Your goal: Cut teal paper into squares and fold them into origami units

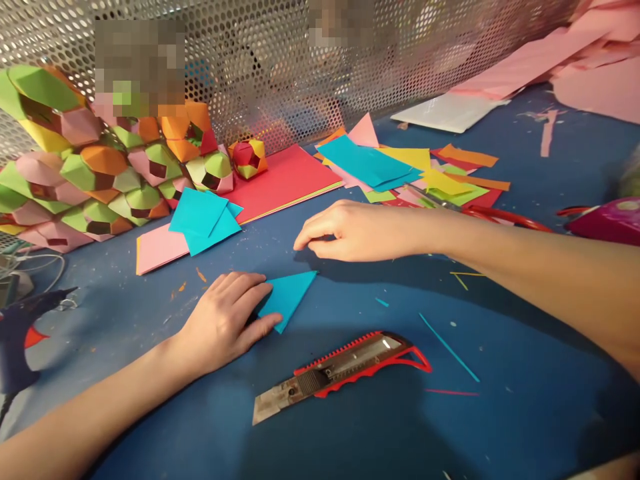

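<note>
A blue piece of paper (289, 297), folded to a triangle, lies on the blue table. My left hand (227, 320) rests over its left part with the fingers stretched out, hiding that side of it. Just above the table, beyond the paper's right tip, hovers my right hand (345, 230). Its fingers are bent and apart, and nothing shows between them. In front of both hands lies a red and black utility knife (345, 367), its blade out and pointing to the left.
Folded paper balls (100, 173) are heaped at the back left by a perforated metal screen (280, 80). Blue squares (207, 220), a red sheet (290, 177) and mixed paper pieces (400, 163) lie behind my hands. Red-handled scissors (505, 217) are at right, a glue gun (25, 333) at left.
</note>
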Tool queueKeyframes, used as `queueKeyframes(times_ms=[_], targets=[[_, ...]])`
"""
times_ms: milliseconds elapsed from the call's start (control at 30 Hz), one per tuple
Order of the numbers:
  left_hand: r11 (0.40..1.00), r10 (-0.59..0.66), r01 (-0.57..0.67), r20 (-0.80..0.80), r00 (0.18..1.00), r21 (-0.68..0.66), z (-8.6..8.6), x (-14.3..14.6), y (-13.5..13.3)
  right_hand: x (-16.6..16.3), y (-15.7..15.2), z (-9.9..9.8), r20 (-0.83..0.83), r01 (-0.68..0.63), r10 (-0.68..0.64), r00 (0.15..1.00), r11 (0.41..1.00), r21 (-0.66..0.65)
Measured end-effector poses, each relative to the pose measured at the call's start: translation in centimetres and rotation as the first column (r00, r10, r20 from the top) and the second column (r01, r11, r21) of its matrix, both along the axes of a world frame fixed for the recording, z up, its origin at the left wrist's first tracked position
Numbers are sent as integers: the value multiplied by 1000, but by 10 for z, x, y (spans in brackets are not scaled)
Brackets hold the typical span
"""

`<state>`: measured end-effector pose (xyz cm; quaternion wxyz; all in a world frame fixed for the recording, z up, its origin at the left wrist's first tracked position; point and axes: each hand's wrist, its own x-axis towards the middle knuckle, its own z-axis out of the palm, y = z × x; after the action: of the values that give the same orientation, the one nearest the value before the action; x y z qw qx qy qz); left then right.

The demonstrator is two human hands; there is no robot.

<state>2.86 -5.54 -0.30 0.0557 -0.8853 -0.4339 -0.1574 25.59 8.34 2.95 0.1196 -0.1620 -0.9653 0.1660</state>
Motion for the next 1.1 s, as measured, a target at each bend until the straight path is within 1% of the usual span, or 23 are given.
queueKeyframes(times_ms=[167,267,333,367,433,500,533,600,667,700,733,767,800,833,867,900,933,1033,1067,1100], targets=[[998,-18,18,1,1000,-68,3,-2,1,1,5,-1,87,54,-53,995,999,-6],[996,6,4,116,993,-88,2,-3,4,0,7,-4,95,77,-74,993,997,-25],[995,68,-52,211,975,-81,1,-4,5,-1,9,-6,56,117,-114,992,991,-60],[992,120,-105,249,961,-70,2,-5,6,-2,10,-8,24,148,-146,989,984,-97],[968,251,-245,309,917,-57,3,-6,6,-7,10,-11,-55,225,-243,968,948,-224],[928,363,-366,367,857,-62,5,-7,6,-12,6,-14,-119,273,-348,930,871,-408],[910,401,-408,395,827,-71,6,-8,6,-15,3,-15,-137,270,-388,912,816,-511],[889,439,-450,445,780,-88,7,-7,6,-21,-7,-18,-149,212,-438,887,671,-710],[886,437,-456,494,752,-90,7,-6,7,-27,-19,-20,-143,132,-467,872,507,-852],[887,428,-452,522,738,-89,7,-4,7,-30,-25,-22,-139,99,-482,865,435,-895],[890,420,-447,554,719,-94,7,-3,7,-32,-31,-23,-137,72,-499,856,376,-924],[893,412,-437,590,695,-109,6,-1,6,-35,-36,-25,-138,49,-516,846,332,-942],[898,405,-419,630,662,-137,6,0,6,-37,-40,-28,-146,26,-531,835,302,-953],[902,404,-392,673,620,-180,5,1,5,-39,-42,-30,-163,-1,-542,824,285,-958],[903,411,-358,717,564,-236,5,3,4,-40,-42,-33,-188,-29,-552,812,284,-958],[899,427,-320,758,493,-299,4,4,3,-41,-41,-35,-216,-50,-561,799,296,-954],[890,451,-276,793,410,-363,4,5,2,-41,-38,-38,-243,-60,-569,786,321,-945],[840,542,-92,826,153,-535,4,11,0,-40,-27,-43,-304,-28,-587,750,432,-902],[820,571,-17,816,93,-572,5,13,0,-39,-24,-44,-321,-6,-590,741,472,-882],[800,596,54,802,48,-598,6,15,-1,-39,-21,-45,-339,11,-588,735,510,-860]])
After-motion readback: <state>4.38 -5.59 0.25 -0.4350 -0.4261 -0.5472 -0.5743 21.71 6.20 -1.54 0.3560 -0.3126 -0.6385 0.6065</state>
